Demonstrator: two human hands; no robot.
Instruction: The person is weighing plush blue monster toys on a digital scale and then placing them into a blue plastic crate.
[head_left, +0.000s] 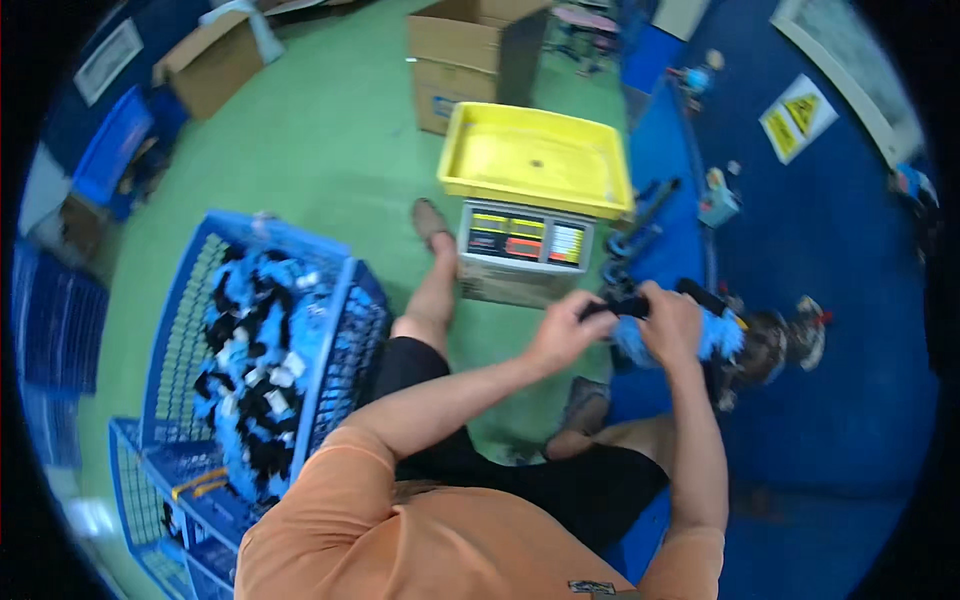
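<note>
Between my hands, in front of the bench, a small black soft-looking piece [622,307] is stretched across. My left hand [568,330] pinches its left end, and my right hand [674,322] closes on its right end. Fluffy blue material [632,340] shows just below the piece and again to the right of my right hand; whether it is joined to the black piece I cannot tell. To the right of my right hand stands a dark metal machine part [762,345], partly blurred.
A blue plastic crate [345,330] at left holds many blue, black and white plush pieces [255,370]. Ahead are a scale [525,240] with a yellow tray [540,160] on top and a cardboard box [455,70]. A blue panel [830,300] fills the right.
</note>
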